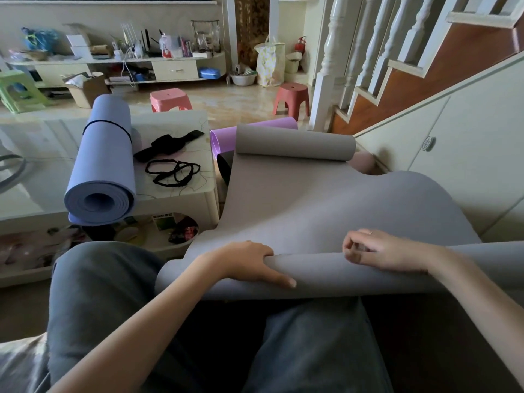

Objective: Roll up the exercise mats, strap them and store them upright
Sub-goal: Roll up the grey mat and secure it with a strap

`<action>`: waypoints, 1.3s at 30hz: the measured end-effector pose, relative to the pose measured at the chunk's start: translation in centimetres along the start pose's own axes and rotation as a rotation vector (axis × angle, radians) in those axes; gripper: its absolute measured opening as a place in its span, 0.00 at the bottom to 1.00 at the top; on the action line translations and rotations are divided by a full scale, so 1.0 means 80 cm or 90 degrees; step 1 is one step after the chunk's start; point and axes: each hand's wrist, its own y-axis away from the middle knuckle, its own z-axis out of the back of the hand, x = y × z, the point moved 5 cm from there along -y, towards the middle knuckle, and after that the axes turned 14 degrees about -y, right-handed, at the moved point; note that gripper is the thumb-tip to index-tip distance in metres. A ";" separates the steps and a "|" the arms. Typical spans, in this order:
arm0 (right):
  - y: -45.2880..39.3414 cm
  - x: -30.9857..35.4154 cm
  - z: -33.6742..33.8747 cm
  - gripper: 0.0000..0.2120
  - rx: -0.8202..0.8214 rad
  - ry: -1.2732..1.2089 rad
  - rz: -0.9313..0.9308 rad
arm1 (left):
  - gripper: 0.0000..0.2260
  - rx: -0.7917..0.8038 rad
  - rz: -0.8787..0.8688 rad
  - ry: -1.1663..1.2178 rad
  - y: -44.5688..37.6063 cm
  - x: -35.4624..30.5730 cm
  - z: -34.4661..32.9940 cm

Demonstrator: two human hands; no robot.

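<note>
No brand, label or writing can be read anywhere; the printed card on the shelf under the surface [175,194] is too blurred to make out. The grey mat [297,205] lies across the person's lap, its near edge curled into a partial roll and its far end curled upward. The left hand [249,263] grips this near roll, thumb on top, fingers hidden under the fold. The right hand [380,251] rests on the roll with fingers loosely curled; whether it pinches the mat cannot be told. The blue mat [105,165], rolled and bound by 1 black strap, lies on the surface beside loose black straps [173,170]. The purple mat [224,137] is mostly hidden behind the grey mat.
</note>
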 end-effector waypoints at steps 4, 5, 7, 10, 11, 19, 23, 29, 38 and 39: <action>-0.007 -0.013 -0.018 0.40 -0.126 0.060 -0.010 | 0.37 -0.043 0.061 0.004 0.013 0.026 -0.004; -0.007 -0.015 -0.018 0.40 -0.152 0.049 -0.014 | 0.38 -0.063 0.090 -0.035 0.018 0.033 -0.003; -0.010 -0.018 -0.016 0.41 -0.173 0.020 -0.020 | 0.41 -0.113 0.146 -0.105 0.027 0.046 0.003; -0.014 -0.023 -0.015 0.41 -0.170 0.001 -0.029 | 0.45 -0.127 0.199 -0.092 0.034 0.058 0.010; -0.014 -0.026 -0.014 0.39 -0.176 0.009 -0.032 | 0.48 -0.106 0.196 -0.095 0.032 0.056 0.009; -0.011 -0.042 -0.006 0.26 -0.277 0.049 -0.021 | 0.54 0.018 0.126 -0.069 0.017 0.044 -0.022; -0.013 -0.034 -0.004 0.23 -0.346 0.058 0.034 | 0.32 -0.215 0.088 0.047 0.033 0.024 -0.014; -0.026 -0.032 -0.005 0.22 -0.334 0.075 0.025 | 0.39 -0.274 0.026 -0.258 0.041 -0.052 -0.012; 0.014 0.021 -0.038 0.18 -0.789 0.263 0.179 | 0.29 -0.157 0.002 -0.088 0.006 -0.020 0.007; 0.010 0.019 -0.050 0.19 -0.777 0.283 0.173 | 0.29 -0.137 -0.009 -0.062 0.002 -0.014 0.006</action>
